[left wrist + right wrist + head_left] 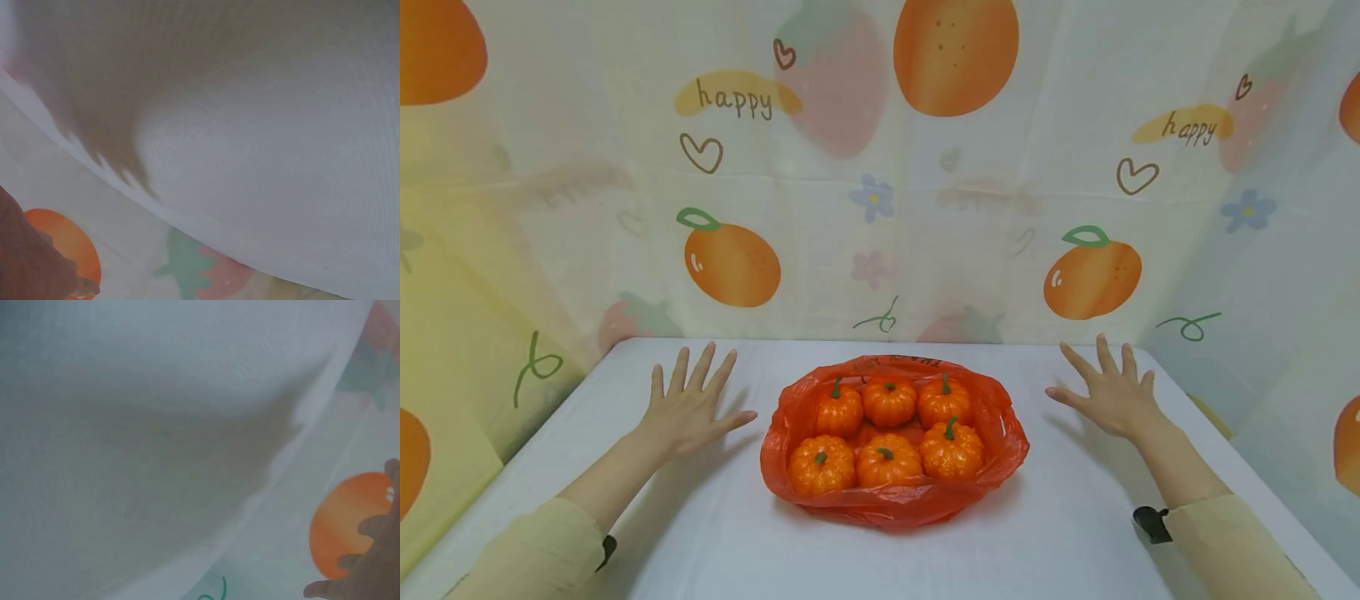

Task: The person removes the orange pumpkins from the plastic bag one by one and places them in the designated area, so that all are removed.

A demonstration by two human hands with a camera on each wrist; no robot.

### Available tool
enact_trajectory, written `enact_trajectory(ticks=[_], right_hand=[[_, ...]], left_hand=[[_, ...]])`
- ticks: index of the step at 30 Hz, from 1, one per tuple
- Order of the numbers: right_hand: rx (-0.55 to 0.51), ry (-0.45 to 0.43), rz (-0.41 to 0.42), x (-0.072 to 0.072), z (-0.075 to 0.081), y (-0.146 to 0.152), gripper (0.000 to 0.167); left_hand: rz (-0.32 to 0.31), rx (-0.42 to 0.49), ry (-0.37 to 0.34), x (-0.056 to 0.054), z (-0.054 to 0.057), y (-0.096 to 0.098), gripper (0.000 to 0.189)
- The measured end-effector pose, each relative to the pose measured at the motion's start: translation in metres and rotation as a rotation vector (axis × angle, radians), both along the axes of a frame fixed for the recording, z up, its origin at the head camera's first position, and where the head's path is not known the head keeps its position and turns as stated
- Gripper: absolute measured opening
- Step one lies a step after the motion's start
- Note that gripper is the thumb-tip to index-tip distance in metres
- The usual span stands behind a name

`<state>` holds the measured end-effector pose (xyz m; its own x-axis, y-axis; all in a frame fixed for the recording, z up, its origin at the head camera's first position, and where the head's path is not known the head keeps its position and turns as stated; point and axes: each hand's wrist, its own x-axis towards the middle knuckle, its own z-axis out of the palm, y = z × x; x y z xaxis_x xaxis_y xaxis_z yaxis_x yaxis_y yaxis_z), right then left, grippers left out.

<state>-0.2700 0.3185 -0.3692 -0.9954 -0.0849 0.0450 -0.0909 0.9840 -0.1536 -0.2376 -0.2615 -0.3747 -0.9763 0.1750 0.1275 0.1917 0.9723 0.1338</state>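
An orange-red plastic bag [895, 507] lies opened wide at the middle of the table, its rim spread round several small orange pumpkins [890, 460] with green stems. They sit in a back row and a front row. To the left of the bag, my left hand [688, 408] is held over the table with fingers spread, thumb pointing toward the bag. My right hand [1112, 396] is on the other side, fingers likewise spread and holding nothing. Both hands are apart from the bag. The wrist views show each hand only at a lower corner, with its shadow on the cloth.
A white table [895, 571] lies beneath everything. Behind it and at both sides hangs a curtain [955, 242] printed with fruit, hearts and flowers. Black wrist straps [1152, 525] show at both cream sleeves [1232, 542].
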Motion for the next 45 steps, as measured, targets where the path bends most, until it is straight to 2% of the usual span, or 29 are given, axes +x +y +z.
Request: enact_trajectory(ticks=[6, 10, 13, 15, 19, 22, 24, 26, 34, 39, 45], right_hand=[[-0.004, 0.004, 0.004, 0.002, -0.001, 0.000, 0.090], [-0.016, 0.056, 0.005, 0.003, 0.002, -0.002, 0.088], [-0.060, 0.117, 0.020, 0.004, 0.007, -0.007, 0.085], [-0.116, 0.147, 0.041, 0.005, 0.012, -0.012, 0.081], [-0.226, 0.182, 0.099, 0.009, 0.024, -0.029, 0.075], [-0.277, 0.206, 0.152, 0.014, 0.031, -0.045, 0.070], [-0.305, 0.227, 0.187, 0.017, 0.035, -0.055, 0.067], [-0.330, 0.248, 0.221, 0.019, 0.038, -0.064, 0.063], [-0.389, 0.295, 0.339, 0.029, 0.045, -0.098, 0.055], [-0.407, 0.285, 0.404, 0.039, 0.049, -0.118, 0.053], [-0.423, 0.238, 0.477, 0.047, 0.048, -0.141, 0.051]], left_hand=[[-0.002, 0.012, -0.002, -0.002, -0.001, 0.001, 0.098], [-0.021, 0.069, 0.014, -0.003, 0.005, 0.002, 0.093], [-0.071, 0.218, -0.004, -0.003, 0.019, 0.006, 0.086], [-0.110, 0.354, -0.045, -0.001, 0.031, 0.010, 0.081], [-0.221, 0.642, -0.176, 0.004, 0.049, 0.015, 0.065], [-0.315, 0.799, -0.301, 0.005, 0.054, 0.014, 0.054], [-0.367, 0.859, -0.381, 0.005, 0.054, 0.013, 0.049], [-0.406, 0.881, -0.438, 0.003, 0.052, 0.013, 0.046], [-0.518, 0.976, -0.561, -0.002, 0.039, 0.021, 0.039], [-0.527, 1.010, -0.560, -0.002, 0.033, 0.028, 0.033], [-0.477, 0.990, -0.534, -0.001, 0.025, 0.035, 0.027]])
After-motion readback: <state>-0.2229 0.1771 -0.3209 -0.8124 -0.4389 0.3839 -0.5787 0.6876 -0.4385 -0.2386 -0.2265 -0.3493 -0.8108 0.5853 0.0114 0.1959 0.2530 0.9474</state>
